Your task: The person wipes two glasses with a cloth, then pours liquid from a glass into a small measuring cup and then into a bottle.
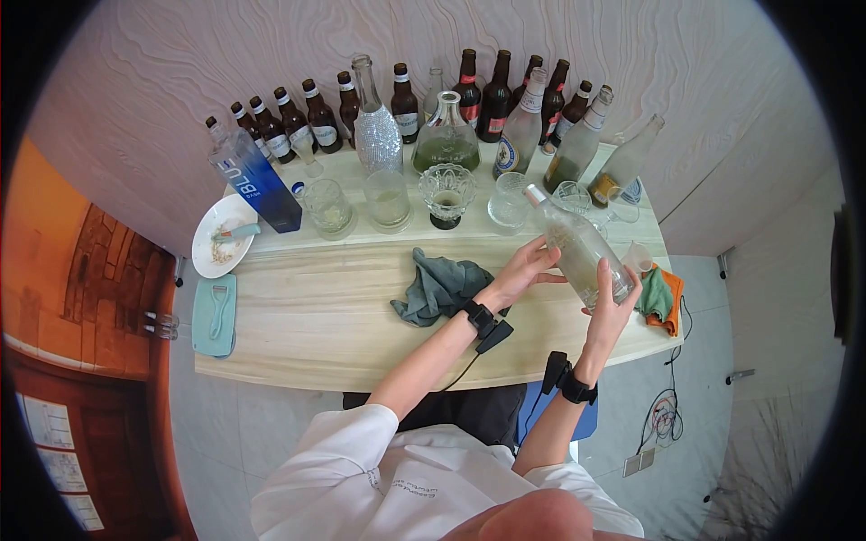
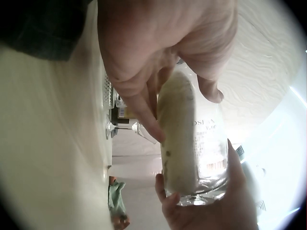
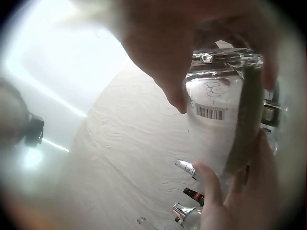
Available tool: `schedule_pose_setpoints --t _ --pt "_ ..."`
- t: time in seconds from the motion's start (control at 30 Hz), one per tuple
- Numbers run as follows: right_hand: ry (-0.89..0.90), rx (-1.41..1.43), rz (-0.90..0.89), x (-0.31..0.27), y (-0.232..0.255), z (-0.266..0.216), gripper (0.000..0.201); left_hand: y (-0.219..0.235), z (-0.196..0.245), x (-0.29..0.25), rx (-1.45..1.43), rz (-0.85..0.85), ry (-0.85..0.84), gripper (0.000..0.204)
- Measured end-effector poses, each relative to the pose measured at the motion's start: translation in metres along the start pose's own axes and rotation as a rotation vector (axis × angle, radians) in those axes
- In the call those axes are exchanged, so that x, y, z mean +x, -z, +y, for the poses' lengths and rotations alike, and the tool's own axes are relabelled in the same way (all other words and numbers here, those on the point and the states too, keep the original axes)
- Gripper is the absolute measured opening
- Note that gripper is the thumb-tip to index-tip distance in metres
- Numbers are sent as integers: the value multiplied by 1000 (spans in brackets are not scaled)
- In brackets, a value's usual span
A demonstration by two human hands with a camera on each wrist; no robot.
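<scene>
A clear glass bottle [image 1: 577,248] is held tilted above the right part of the table, its neck pointing up and to the left. My right hand [image 1: 613,298] grips it at the base, thumb and fingers on opposite sides. The left hand [image 1: 523,275] holds its upper body, with thumb and fingers on either side of the glass in the left wrist view. Printed text and a barcode show on the bottle [image 3: 213,120] in the right wrist view. A grey-green cloth [image 1: 437,287] lies crumpled beside my left wrist.
Several brown bottles [image 1: 406,104] line the back of the table [image 1: 298,307]. Ahead of them stand a blue bottle [image 1: 257,180], a glittery bottle [image 1: 377,135], a decanter [image 1: 446,140] and glasses [image 1: 388,200]. A white plate [image 1: 216,257], peeler [image 1: 218,311] and green and orange cloths [image 1: 663,298] lie at the sides.
</scene>
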State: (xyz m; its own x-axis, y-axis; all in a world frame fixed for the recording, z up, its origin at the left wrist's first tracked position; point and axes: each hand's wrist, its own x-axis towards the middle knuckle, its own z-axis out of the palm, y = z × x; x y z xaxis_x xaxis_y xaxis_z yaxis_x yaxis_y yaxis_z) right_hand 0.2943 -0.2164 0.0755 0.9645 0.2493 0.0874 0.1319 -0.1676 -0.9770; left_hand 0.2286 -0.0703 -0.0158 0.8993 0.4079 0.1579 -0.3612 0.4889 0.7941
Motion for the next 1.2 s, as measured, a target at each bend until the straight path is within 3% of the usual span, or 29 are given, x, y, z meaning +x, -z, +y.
schedule_pose_setpoints --t 0.53,1.2 --pt "30 -70 24 -6 -2 -20 84 -2 0 0 -35 -11 -13 75" --pt "44 -60 9 -3 -6 -11 83 -1 0 1 -34 3 -40 73"
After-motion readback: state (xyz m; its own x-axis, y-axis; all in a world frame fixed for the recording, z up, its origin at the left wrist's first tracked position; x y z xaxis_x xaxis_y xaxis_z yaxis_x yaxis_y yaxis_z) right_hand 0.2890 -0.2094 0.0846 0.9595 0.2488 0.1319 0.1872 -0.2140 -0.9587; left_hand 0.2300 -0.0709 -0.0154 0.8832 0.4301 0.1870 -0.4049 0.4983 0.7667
